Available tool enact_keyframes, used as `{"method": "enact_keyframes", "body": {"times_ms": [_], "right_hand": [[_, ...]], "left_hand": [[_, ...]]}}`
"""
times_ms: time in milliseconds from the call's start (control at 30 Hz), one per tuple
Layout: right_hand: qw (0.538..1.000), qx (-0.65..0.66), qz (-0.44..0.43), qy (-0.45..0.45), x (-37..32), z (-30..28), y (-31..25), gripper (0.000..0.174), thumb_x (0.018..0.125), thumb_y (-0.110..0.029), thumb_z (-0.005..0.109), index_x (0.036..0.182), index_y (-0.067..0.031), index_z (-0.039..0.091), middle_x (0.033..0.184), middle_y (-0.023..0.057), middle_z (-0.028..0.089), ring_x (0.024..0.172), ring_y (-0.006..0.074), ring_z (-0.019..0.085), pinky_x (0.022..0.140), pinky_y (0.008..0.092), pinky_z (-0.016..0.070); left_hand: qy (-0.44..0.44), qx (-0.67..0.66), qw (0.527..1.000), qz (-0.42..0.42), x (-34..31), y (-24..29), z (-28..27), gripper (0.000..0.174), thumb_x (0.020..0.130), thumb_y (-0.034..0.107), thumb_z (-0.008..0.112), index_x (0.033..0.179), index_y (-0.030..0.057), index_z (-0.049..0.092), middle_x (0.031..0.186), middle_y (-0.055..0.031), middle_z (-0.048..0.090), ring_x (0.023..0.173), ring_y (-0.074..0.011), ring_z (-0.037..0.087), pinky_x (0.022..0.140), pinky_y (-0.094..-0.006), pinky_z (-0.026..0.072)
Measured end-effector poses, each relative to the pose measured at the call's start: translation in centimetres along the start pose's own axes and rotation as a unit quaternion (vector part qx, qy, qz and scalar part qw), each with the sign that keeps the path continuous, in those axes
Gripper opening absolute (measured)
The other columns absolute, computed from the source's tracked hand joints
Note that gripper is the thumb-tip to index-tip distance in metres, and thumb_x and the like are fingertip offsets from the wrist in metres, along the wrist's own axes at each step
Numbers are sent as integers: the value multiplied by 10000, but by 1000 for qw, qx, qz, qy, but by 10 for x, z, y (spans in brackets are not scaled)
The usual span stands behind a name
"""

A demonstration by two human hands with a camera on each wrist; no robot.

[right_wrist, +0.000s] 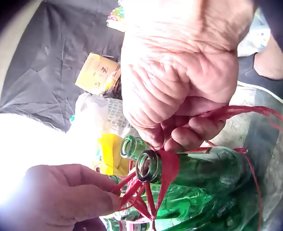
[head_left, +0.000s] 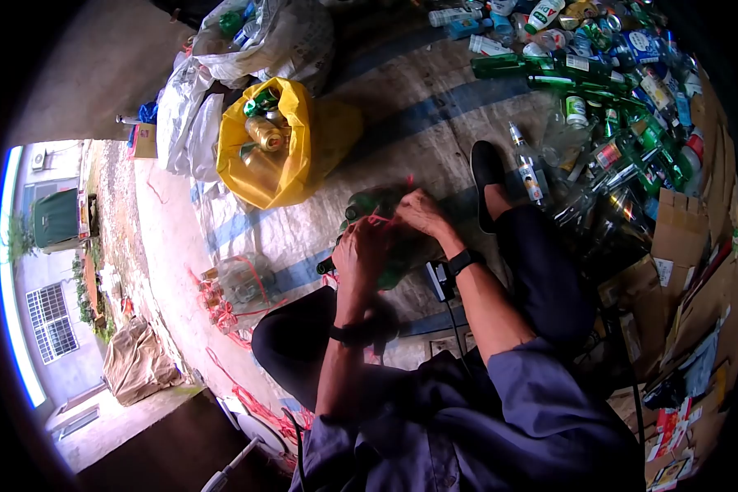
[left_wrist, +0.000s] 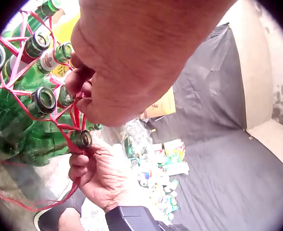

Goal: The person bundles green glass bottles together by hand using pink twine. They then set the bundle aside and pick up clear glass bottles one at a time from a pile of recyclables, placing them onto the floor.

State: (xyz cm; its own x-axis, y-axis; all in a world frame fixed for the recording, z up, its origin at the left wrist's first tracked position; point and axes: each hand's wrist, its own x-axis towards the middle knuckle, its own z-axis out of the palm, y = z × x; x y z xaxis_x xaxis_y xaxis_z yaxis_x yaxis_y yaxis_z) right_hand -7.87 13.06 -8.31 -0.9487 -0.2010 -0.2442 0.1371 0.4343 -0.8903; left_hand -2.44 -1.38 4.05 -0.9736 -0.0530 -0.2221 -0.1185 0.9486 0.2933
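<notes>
Green glass bottles (left_wrist: pixel 31 139) stand bunched together, red plastic twine (left_wrist: pixel 20 101) running in a net around their necks. In the right wrist view my left hand (right_wrist: pixel 69 195) pinches strands of twine beside one bottle mouth (right_wrist: pixel 148 166). Just above that same neck, my right hand (right_wrist: pixel 180 86) has its fingers curled round the twine (right_wrist: pixel 247 109), whose loose end trails off to the right. The head view has both hands close together over the bundle, the left (head_left: pixel 362 250) and the right (head_left: pixel 422 213); the bottles there are dark and partly hidden.
A yellow bag (head_left: pixel 230 164) of cans stands beyond the hands, next to white plastic bags (head_left: pixel 184 123). Loose bottles (head_left: pixel 582 74) are piled at the upper right, with cardboard (head_left: pixel 681 230) along the right edge. A tied bundle of clear bottles (head_left: pixel 246 280) lies at the left.
</notes>
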Motion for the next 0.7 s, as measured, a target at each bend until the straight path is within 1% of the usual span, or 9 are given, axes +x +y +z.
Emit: {"method": "enact_keyframes", "body": {"times_ms": [133,200,233,300,433,533,600,633,700], "right_hand": [[1000,17,14,3,-1,0,-4,249,754,-211,614,767,28,682,729,246,642,704,359,669,672,421,510],[1000,15,13,0,2,2,-2,243,773,-199,613,808,31,682,833,268,650,807,391,668,737,428,519],[1000,15,13,0,2,6,-1,243,773,-199,613,808,31,682,833,268,650,807,391,668,737,428,519],[997,-17,-23,76,1,15,3,250,803,-208,580,796,33,645,863,278,637,848,433,655,751,483,529],[996,-68,-22,51,13,29,19,237,814,-195,565,818,26,651,905,277,650,880,433,655,777,496,533],[994,-66,-19,82,12,31,16,239,812,-190,553,815,25,658,914,281,655,878,438,655,777,507,532],[997,-76,17,18,9,20,7,214,824,-151,542,840,36,646,964,306,620,949,454,612,818,487,502],[997,-76,16,18,6,10,-5,214,824,-151,542,840,36,646,964,306,620,949,454,612,818,487,502],[992,-127,14,-10,0,-2,-20,217,819,-159,533,811,24,649,909,278,639,909,446,625,789,496,507]], "left_hand": [[6,9,1000,-13,-2,-6,5,421,822,453,713,1050,103,658,956,-183,690,901,-381,666,745,-485,530],[15,-6,1000,-16,-4,-7,6,455,806,471,724,1054,95,654,965,-181,689,898,-376,669,740,-481,530],[16,-6,1000,-16,-4,-7,5,455,806,471,724,1054,95,654,965,-181,689,898,-376,669,740,-481,530],[27,-37,999,-11,-6,-10,3,505,789,508,725,1049,83,647,969,-177,692,902,-376,669,754,-480,528],[9,-21,999,-45,-6,-13,1,524,782,542,713,1015,78,644,956,-179,694,901,-384,667,774,-483,524],[8,-28,998,-57,-6,-13,1,552,775,565,706,988,61,638,927,-193,692,900,-392,665,791,-488,518],[29,-12,998,-50,-7,-12,1,268,867,307,639,894,41,658,849,-196,686,830,-401,666,732,-491,509],[30,-12,998,-51,-8,-12,-1,268,867,307,639,894,41,658,849,-196,686,830,-401,666,732,-491,509],[26,-31,998,-50,-9,-13,-4,234,876,275,622,893,43,644,843,-207,682,827,-410,661,731,-503,505]]}}
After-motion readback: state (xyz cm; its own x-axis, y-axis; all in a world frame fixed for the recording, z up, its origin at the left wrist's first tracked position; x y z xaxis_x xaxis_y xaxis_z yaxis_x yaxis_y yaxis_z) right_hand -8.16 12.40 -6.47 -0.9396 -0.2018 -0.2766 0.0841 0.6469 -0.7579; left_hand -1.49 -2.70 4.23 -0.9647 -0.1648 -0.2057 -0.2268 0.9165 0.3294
